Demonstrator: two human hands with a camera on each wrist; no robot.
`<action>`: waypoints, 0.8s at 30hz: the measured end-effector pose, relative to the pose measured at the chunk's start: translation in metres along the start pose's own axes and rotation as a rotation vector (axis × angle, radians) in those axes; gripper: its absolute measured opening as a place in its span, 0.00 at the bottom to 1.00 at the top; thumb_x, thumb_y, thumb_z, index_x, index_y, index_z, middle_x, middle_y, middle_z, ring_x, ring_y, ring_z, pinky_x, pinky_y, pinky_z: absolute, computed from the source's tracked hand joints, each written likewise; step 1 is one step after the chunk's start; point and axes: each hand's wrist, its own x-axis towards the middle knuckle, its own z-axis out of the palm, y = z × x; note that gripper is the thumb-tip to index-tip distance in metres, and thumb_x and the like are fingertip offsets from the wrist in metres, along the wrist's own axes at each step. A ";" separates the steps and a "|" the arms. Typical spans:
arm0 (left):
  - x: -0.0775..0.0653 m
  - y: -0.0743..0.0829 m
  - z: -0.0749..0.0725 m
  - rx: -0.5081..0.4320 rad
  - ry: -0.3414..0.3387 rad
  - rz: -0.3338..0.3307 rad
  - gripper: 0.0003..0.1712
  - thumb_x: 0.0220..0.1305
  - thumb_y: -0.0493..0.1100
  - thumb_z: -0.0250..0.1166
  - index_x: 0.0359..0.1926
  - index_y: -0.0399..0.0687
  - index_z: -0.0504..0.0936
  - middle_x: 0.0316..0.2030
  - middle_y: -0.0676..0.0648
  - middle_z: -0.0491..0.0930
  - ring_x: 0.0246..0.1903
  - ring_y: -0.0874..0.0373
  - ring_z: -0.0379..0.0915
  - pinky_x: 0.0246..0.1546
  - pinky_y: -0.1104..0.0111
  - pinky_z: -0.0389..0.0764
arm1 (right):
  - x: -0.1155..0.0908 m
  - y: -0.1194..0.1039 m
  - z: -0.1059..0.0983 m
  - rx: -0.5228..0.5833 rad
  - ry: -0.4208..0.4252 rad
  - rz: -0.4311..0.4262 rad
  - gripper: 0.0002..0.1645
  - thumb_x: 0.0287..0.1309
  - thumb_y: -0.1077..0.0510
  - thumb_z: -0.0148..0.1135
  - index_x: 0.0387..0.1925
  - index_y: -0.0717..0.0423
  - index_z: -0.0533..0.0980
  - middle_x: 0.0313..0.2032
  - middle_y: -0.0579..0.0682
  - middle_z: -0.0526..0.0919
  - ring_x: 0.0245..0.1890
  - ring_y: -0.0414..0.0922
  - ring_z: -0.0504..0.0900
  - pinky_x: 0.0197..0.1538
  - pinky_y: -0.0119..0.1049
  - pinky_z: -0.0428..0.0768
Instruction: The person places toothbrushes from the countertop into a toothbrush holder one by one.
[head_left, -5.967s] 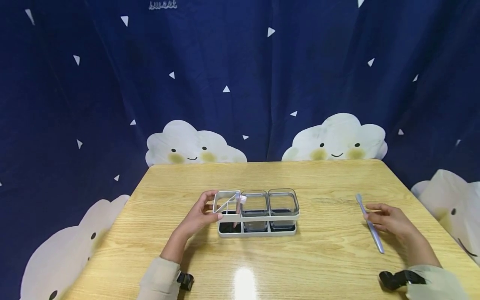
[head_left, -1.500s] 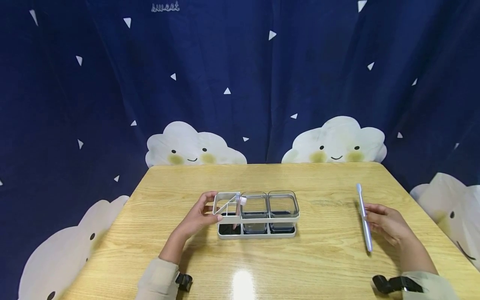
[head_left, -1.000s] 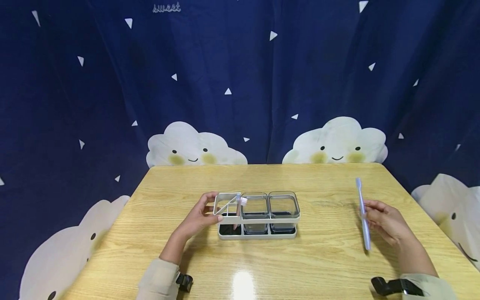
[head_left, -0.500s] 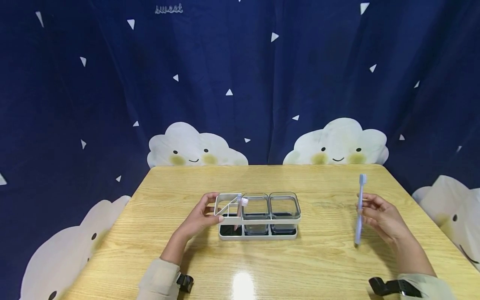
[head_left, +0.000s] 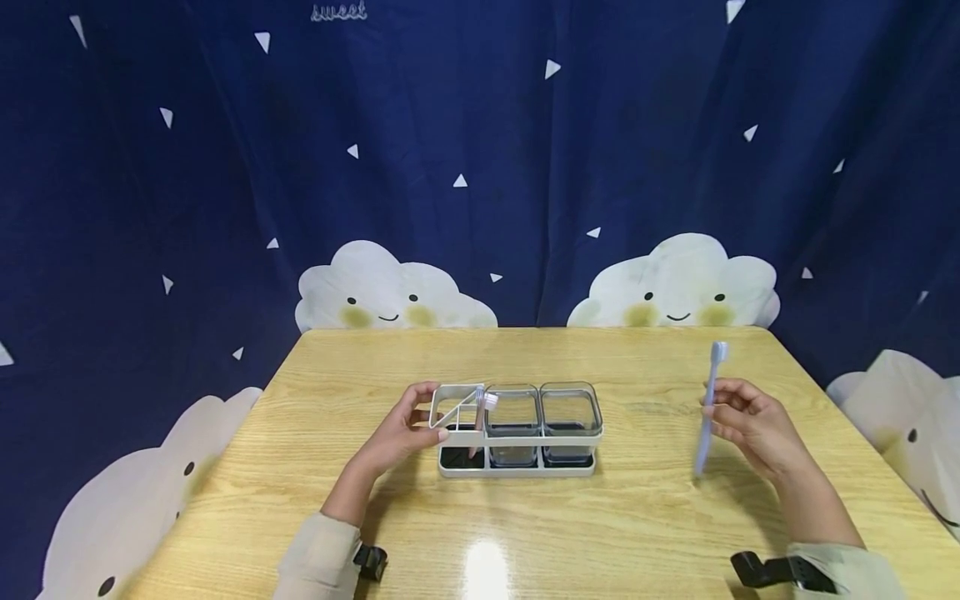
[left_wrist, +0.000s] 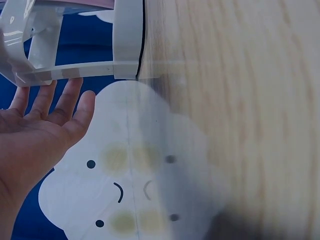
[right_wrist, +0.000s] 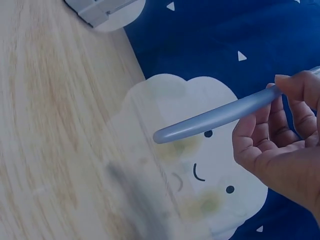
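Note:
A white toothbrush holder (head_left: 519, 442) stands on the wooden table, its left end held by my left hand (head_left: 397, 433) with the thumb at the front and the fingers round the far side. In the left wrist view my fingertips touch the holder's side frame (left_wrist: 92, 70). A pinkish toothbrush (head_left: 480, 417) leans upright in the divided left compartment. Two clear cups, a middle one (head_left: 513, 454) and a right one (head_left: 568, 454), fill the other compartments. To the right, my right hand (head_left: 753, 425) pinches a light blue toothbrush (head_left: 707, 425), bristles up, its handle end raised above the table.
The wooden table (head_left: 600, 533) ends at a dark blue curtain (head_left: 465, 108) printed with clouds and white triangles. A black wrist strap with a small device is worn on each forearm, the right one (head_left: 783, 572) close over the table.
The blue toothbrush, tilted low six seconds ago, is now lifted and nearly upright, bristles up. My right hand has moved left and away from me. The left hand stays on the holder.

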 end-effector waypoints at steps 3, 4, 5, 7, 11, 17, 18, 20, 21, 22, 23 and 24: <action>0.000 0.001 0.000 0.004 0.003 0.003 0.40 0.55 0.31 0.65 0.65 0.37 0.56 0.59 0.30 0.58 0.51 0.39 0.63 0.47 0.60 0.72 | 0.003 -0.003 0.005 0.009 -0.006 -0.011 0.19 0.60 0.77 0.49 0.45 0.55 0.76 0.37 0.48 0.77 0.35 0.40 0.77 0.35 0.32 0.79; 0.000 0.001 0.000 0.002 0.004 0.003 0.40 0.55 0.31 0.65 0.65 0.37 0.56 0.58 0.30 0.59 0.51 0.38 0.63 0.47 0.60 0.72 | 0.003 -0.003 0.006 0.013 -0.007 -0.015 0.19 0.60 0.76 0.49 0.45 0.56 0.76 0.36 0.48 0.77 0.35 0.40 0.77 0.36 0.32 0.79; 0.000 0.001 0.000 0.003 0.006 0.002 0.39 0.55 0.31 0.65 0.65 0.37 0.56 0.58 0.31 0.59 0.52 0.38 0.63 0.47 0.60 0.72 | 0.004 -0.004 0.008 0.013 -0.007 -0.017 0.19 0.60 0.76 0.49 0.45 0.56 0.76 0.36 0.48 0.77 0.35 0.40 0.77 0.36 0.32 0.79; 0.000 0.001 0.000 -0.002 0.008 -0.004 0.39 0.54 0.30 0.65 0.65 0.37 0.56 0.57 0.33 0.60 0.52 0.37 0.63 0.47 0.60 0.72 | 0.006 -0.006 0.012 0.015 -0.009 -0.022 0.18 0.60 0.76 0.49 0.44 0.57 0.76 0.36 0.48 0.76 0.35 0.40 0.77 0.36 0.32 0.79; 0.001 0.002 0.001 -0.005 0.012 -0.010 0.39 0.54 0.30 0.66 0.65 0.37 0.56 0.56 0.36 0.61 0.52 0.37 0.62 0.47 0.60 0.72 | 0.009 -0.009 0.021 -0.003 -0.018 -0.035 0.15 0.60 0.75 0.50 0.44 0.59 0.75 0.36 0.48 0.75 0.35 0.41 0.77 0.36 0.32 0.79; 0.001 0.002 0.001 -0.004 0.011 -0.009 0.40 0.54 0.30 0.66 0.65 0.37 0.56 0.56 0.35 0.61 0.52 0.37 0.63 0.46 0.60 0.73 | 0.013 -0.014 0.032 -0.042 -0.034 -0.054 0.14 0.61 0.74 0.50 0.43 0.59 0.75 0.36 0.49 0.74 0.35 0.41 0.76 0.37 0.33 0.79; 0.001 0.002 0.001 -0.003 0.011 -0.010 0.40 0.54 0.30 0.66 0.65 0.37 0.56 0.56 0.35 0.61 0.52 0.38 0.63 0.46 0.60 0.73 | 0.014 -0.015 0.034 -0.043 -0.036 -0.059 0.14 0.61 0.74 0.50 0.43 0.59 0.75 0.36 0.49 0.74 0.35 0.41 0.76 0.37 0.33 0.79; 0.000 0.002 0.001 -0.001 0.011 -0.012 0.40 0.54 0.30 0.66 0.65 0.38 0.56 0.57 0.36 0.61 0.52 0.39 0.64 0.46 0.60 0.73 | 0.016 -0.017 0.038 -0.035 -0.041 -0.073 0.14 0.61 0.75 0.50 0.44 0.60 0.74 0.35 0.49 0.73 0.34 0.41 0.76 0.36 0.33 0.79; 0.001 0.002 0.001 -0.001 0.011 -0.013 0.40 0.54 0.30 0.66 0.65 0.38 0.56 0.57 0.36 0.61 0.52 0.39 0.64 0.46 0.60 0.73 | 0.017 -0.018 0.039 -0.029 -0.043 -0.079 0.14 0.61 0.75 0.50 0.44 0.61 0.74 0.35 0.49 0.73 0.34 0.42 0.76 0.36 0.33 0.79; 0.001 0.002 0.001 -0.001 0.010 -0.013 0.40 0.54 0.30 0.66 0.65 0.38 0.56 0.57 0.36 0.61 0.52 0.39 0.64 0.46 0.59 0.73 | 0.018 -0.019 0.041 -0.026 -0.046 -0.086 0.14 0.60 0.75 0.50 0.44 0.61 0.74 0.35 0.49 0.73 0.34 0.42 0.76 0.36 0.33 0.79; 0.001 0.002 0.001 -0.002 0.010 -0.013 0.40 0.54 0.30 0.66 0.65 0.38 0.56 0.57 0.36 0.61 0.52 0.39 0.64 0.46 0.59 0.73 | 0.019 -0.021 0.043 -0.023 -0.047 -0.092 0.14 0.60 0.76 0.50 0.43 0.61 0.74 0.35 0.49 0.73 0.33 0.42 0.75 0.36 0.33 0.79; 0.001 0.002 0.001 -0.002 0.009 -0.012 0.40 0.54 0.30 0.65 0.65 0.38 0.56 0.57 0.36 0.61 0.52 0.39 0.63 0.47 0.59 0.73 | 0.020 -0.022 0.046 -0.021 -0.048 -0.098 0.14 0.60 0.76 0.50 0.43 0.61 0.74 0.34 0.49 0.73 0.33 0.42 0.75 0.35 0.33 0.79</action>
